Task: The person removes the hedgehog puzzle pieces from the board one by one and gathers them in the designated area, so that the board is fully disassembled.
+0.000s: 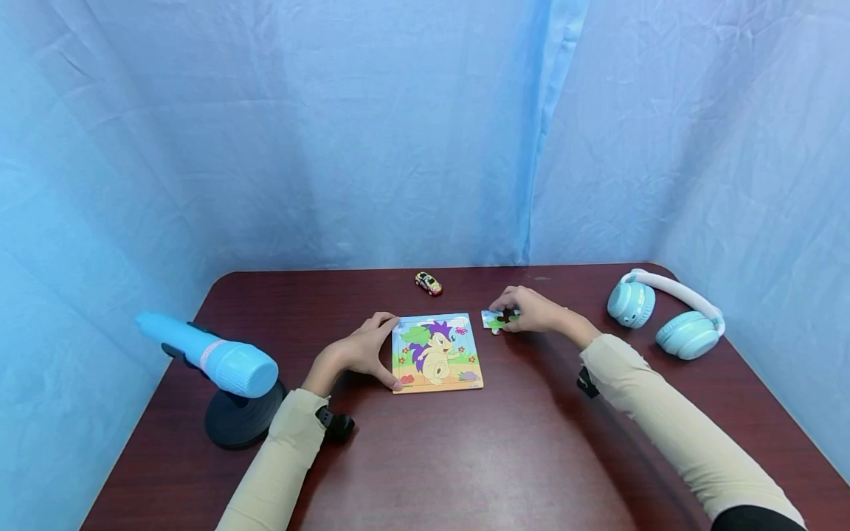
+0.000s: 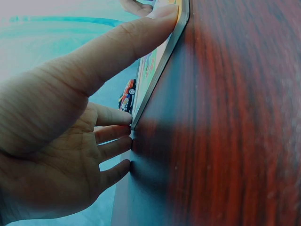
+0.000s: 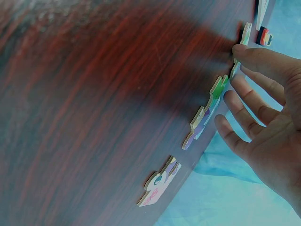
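Note:
A square picture puzzle [image 1: 438,354] with a purple-haired hedgehog lies flat in the middle of the table. My left hand [image 1: 364,348] spans its left edge, fingers spread and fairly straight. In the left wrist view the thumb [image 2: 136,40] rests on the board's near corner, and the index fingertip touches the far corner. To the right of the board, my right hand [image 1: 527,310] pinches a green and blue puzzle piece [image 1: 491,318] between thumb and fingers, close over the table. More loose puzzle pieces [image 3: 207,110] lie beside it in the right wrist view, mostly hidden under the hand from above.
A small toy car [image 1: 428,283] stands behind the board. On the left, a blue microphone-shaped object [image 1: 219,358] sits on a round black base [image 1: 242,420]. Light-blue headphones [image 1: 687,333] lie at the right. Blue curtains [image 1: 372,133] surround the dark wooden table [image 1: 505,457].

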Demonstrator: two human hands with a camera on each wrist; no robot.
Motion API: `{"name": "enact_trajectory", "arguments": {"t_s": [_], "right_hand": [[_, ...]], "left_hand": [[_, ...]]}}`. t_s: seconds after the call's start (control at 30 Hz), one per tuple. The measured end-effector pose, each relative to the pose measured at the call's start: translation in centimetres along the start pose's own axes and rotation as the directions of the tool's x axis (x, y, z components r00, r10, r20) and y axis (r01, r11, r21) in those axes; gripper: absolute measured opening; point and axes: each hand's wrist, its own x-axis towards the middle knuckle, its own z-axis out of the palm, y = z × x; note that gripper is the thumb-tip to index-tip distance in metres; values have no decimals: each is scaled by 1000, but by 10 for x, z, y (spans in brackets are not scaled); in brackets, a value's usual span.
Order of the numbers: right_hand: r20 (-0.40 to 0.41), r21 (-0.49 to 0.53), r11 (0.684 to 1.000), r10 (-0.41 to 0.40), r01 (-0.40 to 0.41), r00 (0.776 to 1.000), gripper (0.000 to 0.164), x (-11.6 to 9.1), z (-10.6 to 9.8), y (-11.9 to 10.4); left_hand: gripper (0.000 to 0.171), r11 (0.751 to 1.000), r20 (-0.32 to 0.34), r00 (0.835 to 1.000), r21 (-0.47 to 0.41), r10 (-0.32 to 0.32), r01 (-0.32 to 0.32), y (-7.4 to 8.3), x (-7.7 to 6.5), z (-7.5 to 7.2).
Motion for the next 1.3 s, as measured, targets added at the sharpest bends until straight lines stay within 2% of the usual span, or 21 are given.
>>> {"name": "enact_trajectory", "arguments": {"t_s": [1.3], "right_hand": [[11,7,999,34,-34,999,40,-1,-2,-4]], "left_hand": [[123,1000,-1,1000,-14,12,-12,-1,-2,-1]]}}
